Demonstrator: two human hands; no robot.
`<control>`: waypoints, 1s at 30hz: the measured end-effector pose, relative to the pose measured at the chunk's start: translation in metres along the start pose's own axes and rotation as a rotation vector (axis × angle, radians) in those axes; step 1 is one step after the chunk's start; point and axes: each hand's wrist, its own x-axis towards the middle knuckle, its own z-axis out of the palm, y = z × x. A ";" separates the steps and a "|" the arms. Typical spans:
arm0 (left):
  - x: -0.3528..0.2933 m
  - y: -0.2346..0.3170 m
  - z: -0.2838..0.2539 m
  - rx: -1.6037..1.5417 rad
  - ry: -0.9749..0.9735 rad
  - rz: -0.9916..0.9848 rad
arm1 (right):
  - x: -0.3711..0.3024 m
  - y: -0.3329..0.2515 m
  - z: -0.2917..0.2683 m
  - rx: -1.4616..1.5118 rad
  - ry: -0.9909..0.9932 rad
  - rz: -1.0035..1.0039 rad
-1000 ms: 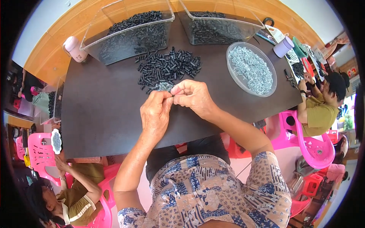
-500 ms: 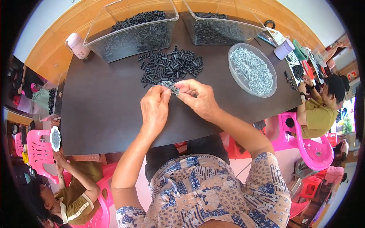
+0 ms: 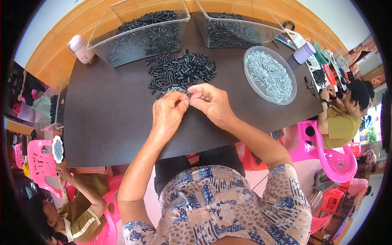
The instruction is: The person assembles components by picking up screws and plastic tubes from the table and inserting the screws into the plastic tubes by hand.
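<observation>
My left hand (image 3: 168, 112) and my right hand (image 3: 213, 104) meet over the dark table, thumbs and fingertips pinched close together. Whatever lies between the fingertips is too small and too covered to name. Just beyond them shows a little strip of small silvery pieces (image 3: 176, 89), partly hidden by my fingers. Behind that spreads a heap of short black ribbed plastic tubes (image 3: 181, 70). To the right stands a round translucent bowl (image 3: 258, 90) full of small silvery metal pieces (image 3: 272, 77) that look like screws.
Two clear plastic bins (image 3: 118, 59) (image 3: 212, 43) of black pieces stand at the back. A pink bottle (image 3: 81, 50) is at the far left, a lilac jar (image 3: 304, 53) at the right. Co-workers sit at the left (image 3: 81, 204) and right (image 3: 343, 118), near pink chairs (image 3: 41, 159).
My fingertips have come closer together, covering more of the silvery pieces. My left hand has turned slightly inward. The whole view has shifted a little.
</observation>
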 end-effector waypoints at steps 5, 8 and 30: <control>-0.002 -0.005 0.003 -0.089 0.088 -0.048 | 0.001 0.006 0.004 -0.027 0.052 -0.095; -0.004 -0.006 0.002 -0.098 0.122 0.008 | 0.002 0.011 0.005 -0.013 0.033 -0.087; -0.014 -0.006 -0.005 -0.048 0.191 -0.056 | -0.003 0.001 0.016 -0.213 0.005 -0.139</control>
